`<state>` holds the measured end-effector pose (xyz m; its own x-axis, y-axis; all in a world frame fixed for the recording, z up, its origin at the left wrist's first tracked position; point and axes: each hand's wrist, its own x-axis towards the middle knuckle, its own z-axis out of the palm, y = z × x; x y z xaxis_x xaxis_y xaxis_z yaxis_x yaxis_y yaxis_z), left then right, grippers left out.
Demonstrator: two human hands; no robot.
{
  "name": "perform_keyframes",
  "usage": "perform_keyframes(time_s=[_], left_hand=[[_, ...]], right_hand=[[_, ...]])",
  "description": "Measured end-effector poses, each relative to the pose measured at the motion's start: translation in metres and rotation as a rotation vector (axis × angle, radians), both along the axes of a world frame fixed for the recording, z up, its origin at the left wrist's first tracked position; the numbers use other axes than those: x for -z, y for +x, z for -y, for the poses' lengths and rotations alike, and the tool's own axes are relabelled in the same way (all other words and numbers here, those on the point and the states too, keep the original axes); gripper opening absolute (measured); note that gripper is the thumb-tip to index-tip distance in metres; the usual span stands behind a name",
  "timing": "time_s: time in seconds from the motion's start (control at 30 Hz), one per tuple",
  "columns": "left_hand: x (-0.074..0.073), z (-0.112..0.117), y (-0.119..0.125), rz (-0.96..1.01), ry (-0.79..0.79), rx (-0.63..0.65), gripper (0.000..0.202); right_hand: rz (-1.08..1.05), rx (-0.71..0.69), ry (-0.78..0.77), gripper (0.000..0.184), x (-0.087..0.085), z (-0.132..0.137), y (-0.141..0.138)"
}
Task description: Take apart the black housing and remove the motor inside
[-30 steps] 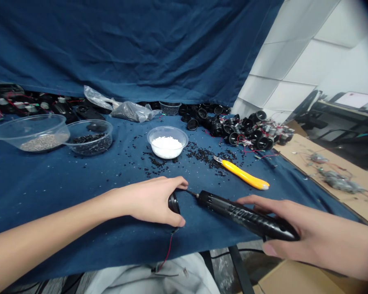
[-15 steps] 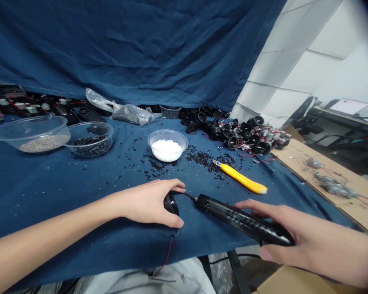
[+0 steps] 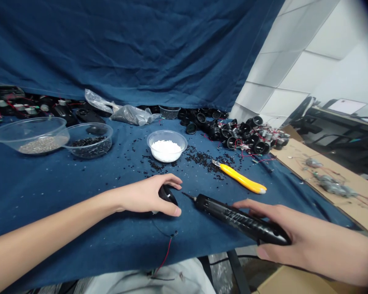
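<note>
- On my head feed, one person's two hands are working. The left hand (image 3: 144, 196) has a clenched grip on a round black housing (image 3: 168, 194), pressing it against the blue cloth of the bench (image 3: 49, 188), apparently to stop it rolling.
- The right hand (image 3: 294, 232) has a clenched grip on a black electric screwdriver (image 3: 239, 218), held low and nearly level. Its bit (image 3: 188, 196) is aimed at the housing, near it but not touching.
- One thin wire (image 3: 168, 251), red lower down, trails from below the housing toward the bench's near edge.
- One yellow utility knife (image 3: 241, 178) lies near the right hand, perhaps left there for easy reach.
- I count four clear containers: a wide bowl of grey granules (image 3: 27, 141), a bowl of black pieces (image 3: 88, 149), a bowl of white granules (image 3: 167, 157) and a small tub (image 3: 168, 112) at the back.
- Two plastic bags (image 3: 130, 115) sit behind them. Round black parts (image 3: 233, 136) lie heaped back right, too many to count.
</note>
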<state>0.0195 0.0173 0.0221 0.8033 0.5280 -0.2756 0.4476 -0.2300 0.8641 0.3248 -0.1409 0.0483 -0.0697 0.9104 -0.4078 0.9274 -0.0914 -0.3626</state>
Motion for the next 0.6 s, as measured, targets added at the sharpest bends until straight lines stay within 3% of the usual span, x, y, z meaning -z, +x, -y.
perform_keyframes(time_s=[0.4, 0.6], left_hand=[[-0.0032, 0.005, 0.0037, -0.03, 0.077, 0.036, 0.071], [0.0022, 0.0029, 0.0028, 0.046, -0.148, -0.06, 0.061]], right_hand=[[-0.024, -0.003, 0.02, 0.071, 0.0024, -0.0008, -0.0028], [-0.005, 0.005, 0.002, 0.071, 0.0029, 0.0, -0.0059]])
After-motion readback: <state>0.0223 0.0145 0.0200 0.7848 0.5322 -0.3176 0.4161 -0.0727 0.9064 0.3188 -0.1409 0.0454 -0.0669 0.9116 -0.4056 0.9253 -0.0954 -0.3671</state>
